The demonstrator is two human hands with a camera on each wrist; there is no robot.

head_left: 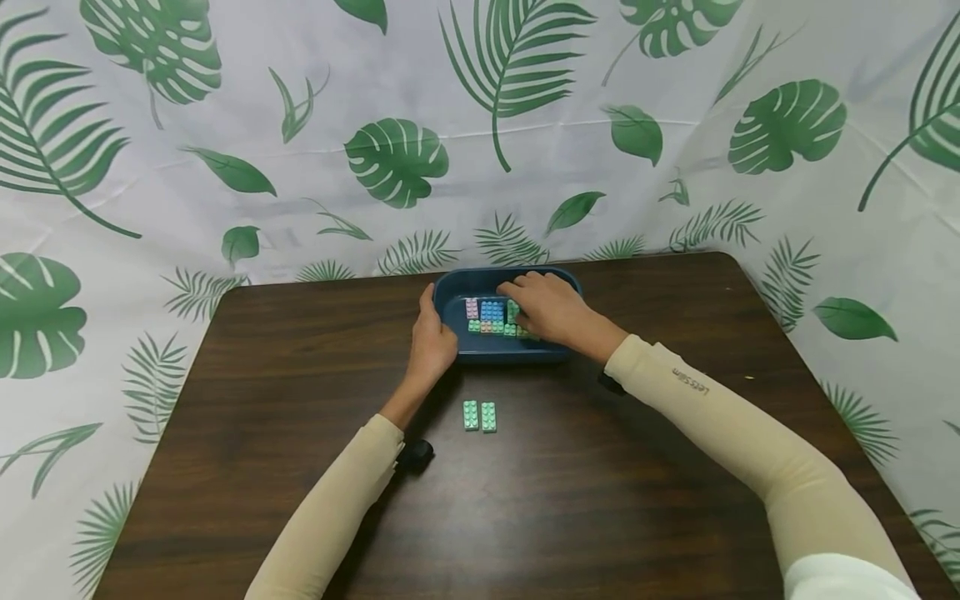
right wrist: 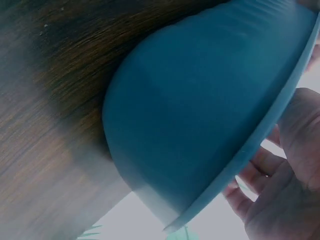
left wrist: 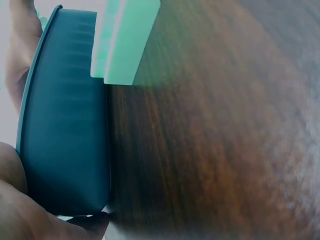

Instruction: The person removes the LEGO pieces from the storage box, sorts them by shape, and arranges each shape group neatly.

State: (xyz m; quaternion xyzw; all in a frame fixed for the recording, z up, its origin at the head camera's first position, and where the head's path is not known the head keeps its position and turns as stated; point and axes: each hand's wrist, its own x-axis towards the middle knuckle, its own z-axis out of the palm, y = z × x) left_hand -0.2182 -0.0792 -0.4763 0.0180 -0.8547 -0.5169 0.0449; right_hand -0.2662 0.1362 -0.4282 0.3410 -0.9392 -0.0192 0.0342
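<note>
A dark blue tray [head_left: 510, 357] stands at the table's far edge with toy building bricks inside. My left hand [head_left: 433, 340] grips its left end, which the left wrist view shows with the hand at the tray wall [left wrist: 70, 115]. Over the tray's right side, my right hand [head_left: 551, 308] reaches in, its fingers at a green brick [head_left: 513, 312]; whether they pinch it is hidden. Beside that lie blue bricks [head_left: 492, 311] and a pink brick [head_left: 472, 308], with a row of small green and pink bricks in front. Two green bricks [head_left: 470, 415] [head_left: 489, 417] lie side by side on the table.
The dark wooden table [head_left: 315, 400] reaches back to a white leaf-print cloth [head_left: 315, 192] hanging behind and at the sides. Beige sleeves [head_left: 330, 508] cover both forearms. A black wrist device [head_left: 417, 456] sits by the left wrist.
</note>
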